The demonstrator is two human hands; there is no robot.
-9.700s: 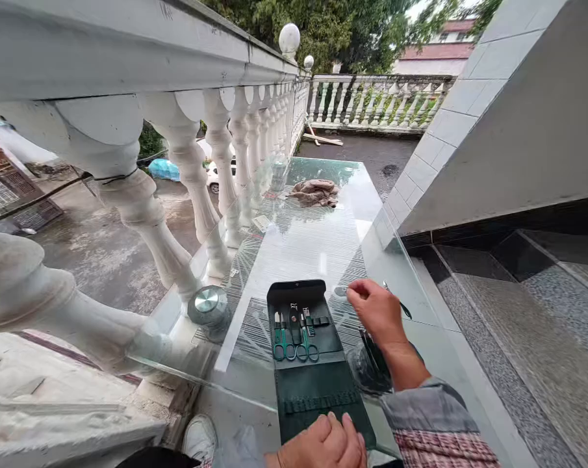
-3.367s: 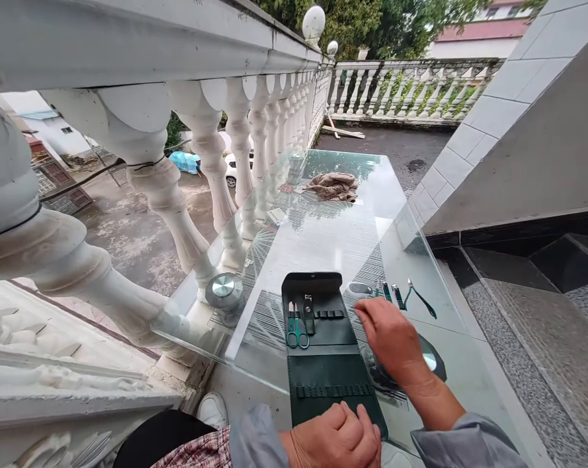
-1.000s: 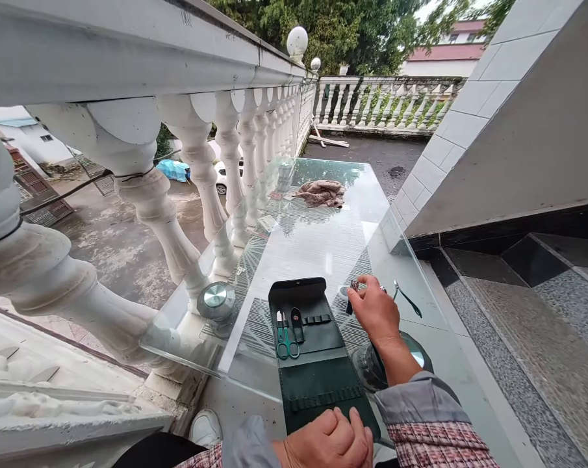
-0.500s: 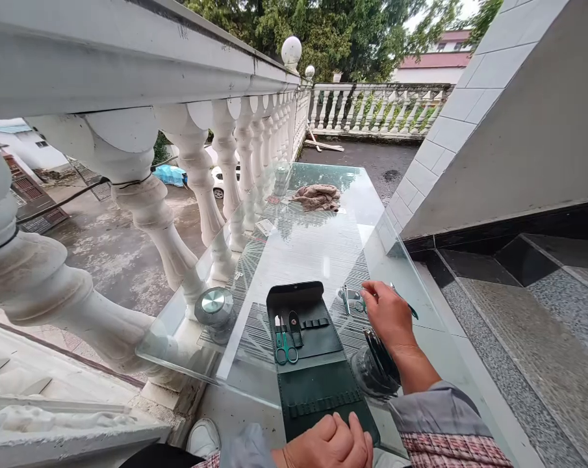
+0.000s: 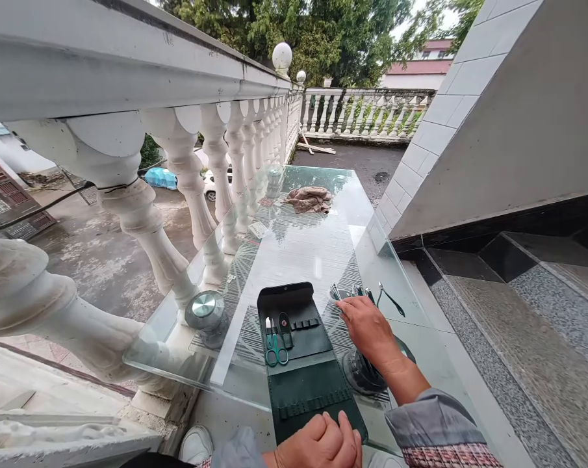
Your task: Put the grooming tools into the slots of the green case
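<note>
An unfolded dark green manicure case (image 5: 303, 383) lies on the glass table (image 5: 294, 253). In its upper half sit green-handled scissors (image 5: 276, 350), a slim tool beside them and a small black sheathed piece (image 5: 284, 330). My left hand (image 5: 325, 445) is curled over the case's near edge, and anything inside its fingers is hidden. To the right of the case, my right hand (image 5: 369, 328) reaches down, fingertips together at the near end of silver nail clippers (image 5: 335, 292). More small metal tools (image 5: 362, 292) lie just past its knuckles. Cuticle nippers (image 5: 390, 299) with dark handles lie farther right.
A crumpled brown cloth (image 5: 307, 199) lies toward the far end of the glass. Round metal-capped table supports (image 5: 206, 305) show at the left. A white balustrade (image 5: 171, 188) runs along the left side, and stone steps (image 5: 518, 325) descend at right.
My right hand has come down and left onto the clippers, uncovering the nippers. My left hand stays curled at the case. The whole view has shifted slightly.
</note>
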